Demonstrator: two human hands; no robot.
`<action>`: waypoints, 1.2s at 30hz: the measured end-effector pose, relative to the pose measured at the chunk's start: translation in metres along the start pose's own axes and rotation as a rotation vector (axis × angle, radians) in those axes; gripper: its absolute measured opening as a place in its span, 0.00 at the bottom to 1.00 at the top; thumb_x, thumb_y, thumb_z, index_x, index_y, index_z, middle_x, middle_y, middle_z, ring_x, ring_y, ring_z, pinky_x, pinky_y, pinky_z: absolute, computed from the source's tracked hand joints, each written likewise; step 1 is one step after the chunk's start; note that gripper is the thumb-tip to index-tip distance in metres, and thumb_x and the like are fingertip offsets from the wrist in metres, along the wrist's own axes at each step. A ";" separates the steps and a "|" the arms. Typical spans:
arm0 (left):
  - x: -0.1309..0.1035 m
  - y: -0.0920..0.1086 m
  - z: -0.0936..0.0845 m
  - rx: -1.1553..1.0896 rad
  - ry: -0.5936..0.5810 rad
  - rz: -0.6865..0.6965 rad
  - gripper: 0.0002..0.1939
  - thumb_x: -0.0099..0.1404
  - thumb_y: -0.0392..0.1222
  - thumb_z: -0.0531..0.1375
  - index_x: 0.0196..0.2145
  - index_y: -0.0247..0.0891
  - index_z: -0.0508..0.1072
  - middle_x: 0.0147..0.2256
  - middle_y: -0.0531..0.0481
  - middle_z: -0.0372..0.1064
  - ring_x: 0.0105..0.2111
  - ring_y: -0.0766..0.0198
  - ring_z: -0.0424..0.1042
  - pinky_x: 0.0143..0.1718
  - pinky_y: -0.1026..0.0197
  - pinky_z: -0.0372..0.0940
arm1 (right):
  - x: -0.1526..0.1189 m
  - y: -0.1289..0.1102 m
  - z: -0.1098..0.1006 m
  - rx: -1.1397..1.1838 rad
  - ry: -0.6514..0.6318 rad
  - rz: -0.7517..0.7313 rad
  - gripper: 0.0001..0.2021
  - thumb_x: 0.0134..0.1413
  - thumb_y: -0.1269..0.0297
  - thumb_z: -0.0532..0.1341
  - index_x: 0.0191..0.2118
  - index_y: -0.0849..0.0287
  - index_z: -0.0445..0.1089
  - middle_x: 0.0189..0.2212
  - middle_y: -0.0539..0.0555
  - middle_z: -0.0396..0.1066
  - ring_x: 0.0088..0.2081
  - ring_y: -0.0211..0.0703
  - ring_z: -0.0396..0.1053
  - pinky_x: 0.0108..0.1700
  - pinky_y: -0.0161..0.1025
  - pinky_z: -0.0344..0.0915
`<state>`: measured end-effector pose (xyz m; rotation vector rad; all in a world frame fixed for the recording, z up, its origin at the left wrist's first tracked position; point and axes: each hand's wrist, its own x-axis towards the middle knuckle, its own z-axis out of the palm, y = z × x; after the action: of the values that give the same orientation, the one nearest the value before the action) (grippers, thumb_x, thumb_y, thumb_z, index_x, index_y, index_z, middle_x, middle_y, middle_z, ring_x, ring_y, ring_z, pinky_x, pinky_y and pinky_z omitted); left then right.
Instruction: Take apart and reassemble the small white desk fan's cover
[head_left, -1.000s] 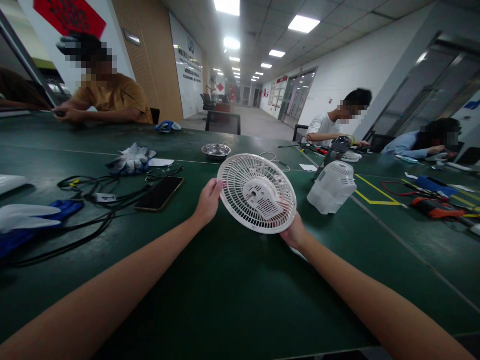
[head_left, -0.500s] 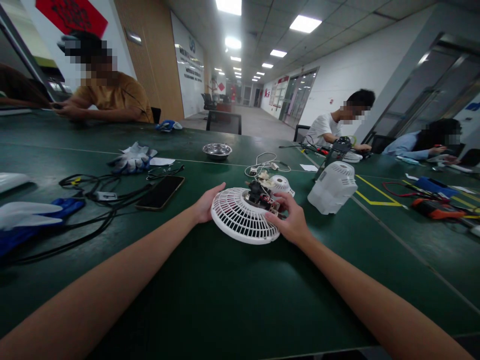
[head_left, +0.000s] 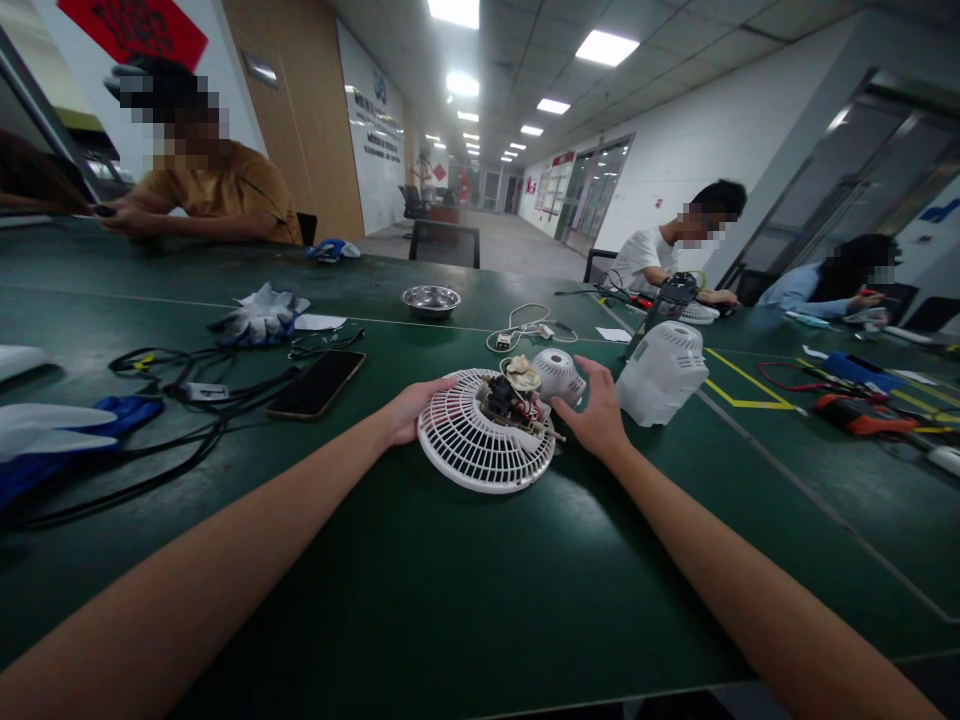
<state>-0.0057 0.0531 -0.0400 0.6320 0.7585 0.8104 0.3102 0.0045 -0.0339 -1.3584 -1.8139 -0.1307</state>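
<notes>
A white round fan grille (head_left: 457, 450) lies on the green table with a black motor and wires (head_left: 510, 400) at its centre. My left hand (head_left: 415, 410) grips the grille's left rim, its fingertips over the edge. Right behind the motor is a white domed motor cover (head_left: 561, 372) with vent slots. My right hand (head_left: 600, 415) is beside that cover, thumb and fingers spread apart around its right side. Whether it touches the cover I cannot tell. A white cord with a plug (head_left: 525, 332) lies behind these parts.
A translucent white housing (head_left: 664, 375) stands to the right, a multimeter (head_left: 862, 412) beyond it. Left are a phone (head_left: 316, 384), black cables (head_left: 217, 400) and gloves (head_left: 262, 315). A metal bowl (head_left: 430, 301) sits farther back. Several people sit around the table.
My right hand has let go of the motor side of the grille and moved right, its fingers opening by the domed cover. The grille has settled flatter, with the motor more in view.
</notes>
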 end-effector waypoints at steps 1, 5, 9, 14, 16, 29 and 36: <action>0.000 0.000 0.000 -0.003 0.002 0.000 0.12 0.70 0.35 0.60 0.48 0.27 0.75 0.41 0.34 0.79 0.39 0.56 0.81 0.44 0.55 0.76 | 0.002 0.007 0.002 -0.019 -0.019 0.013 0.35 0.50 0.58 0.67 0.64 0.56 0.58 0.61 0.64 0.61 0.64 0.62 0.58 0.66 0.60 0.55; 0.001 0.000 -0.001 -0.007 0.006 -0.003 0.13 0.69 0.35 0.60 0.49 0.26 0.74 0.41 0.34 0.78 0.37 0.56 0.81 0.44 0.55 0.76 | 0.006 0.029 0.009 0.040 -0.139 0.080 0.39 0.48 0.61 0.67 0.66 0.54 0.55 0.61 0.62 0.63 0.61 0.60 0.62 0.64 0.59 0.58; 0.001 0.000 0.001 -0.015 -0.006 0.000 0.12 0.71 0.34 0.57 0.49 0.24 0.73 0.39 0.33 0.78 0.36 0.56 0.81 0.43 0.55 0.77 | 0.005 0.036 0.012 0.149 -0.163 0.269 0.41 0.41 0.59 0.72 0.62 0.51 0.57 0.48 0.56 0.71 0.44 0.52 0.73 0.51 0.55 0.69; -0.002 0.001 0.004 -0.020 -0.014 0.005 0.13 0.71 0.33 0.57 0.51 0.25 0.72 0.39 0.34 0.79 0.36 0.56 0.81 0.43 0.55 0.77 | 0.008 0.023 0.011 0.610 0.075 0.658 0.37 0.39 0.52 0.71 0.56 0.51 0.58 0.33 0.48 0.71 0.32 0.46 0.72 0.35 0.45 0.73; -0.003 0.001 0.004 -0.020 -0.009 0.003 0.13 0.71 0.34 0.58 0.51 0.25 0.72 0.39 0.34 0.79 0.35 0.55 0.81 0.42 0.54 0.77 | 0.008 0.011 0.010 0.921 0.120 0.785 0.28 0.48 0.47 0.65 0.52 0.51 0.60 0.34 0.50 0.71 0.31 0.45 0.72 0.32 0.43 0.72; 0.006 -0.002 -0.006 -0.012 -0.027 0.014 0.14 0.69 0.35 0.61 0.50 0.24 0.73 0.42 0.32 0.78 0.39 0.54 0.81 0.47 0.52 0.75 | -0.016 -0.049 0.006 0.687 -0.052 0.154 0.36 0.51 0.53 0.71 0.62 0.48 0.54 0.46 0.55 0.70 0.43 0.48 0.72 0.48 0.52 0.73; 0.010 -0.003 -0.007 0.003 0.001 0.029 0.13 0.68 0.36 0.62 0.48 0.25 0.75 0.42 0.32 0.78 0.40 0.53 0.80 0.47 0.50 0.75 | -0.017 -0.049 0.004 0.521 -0.054 0.024 0.38 0.51 0.54 0.71 0.64 0.46 0.52 0.52 0.57 0.68 0.44 0.50 0.73 0.48 0.54 0.73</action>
<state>-0.0058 0.0609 -0.0500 0.6463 0.7525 0.8359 0.2680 -0.0257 -0.0287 -1.0158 -1.7144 0.3723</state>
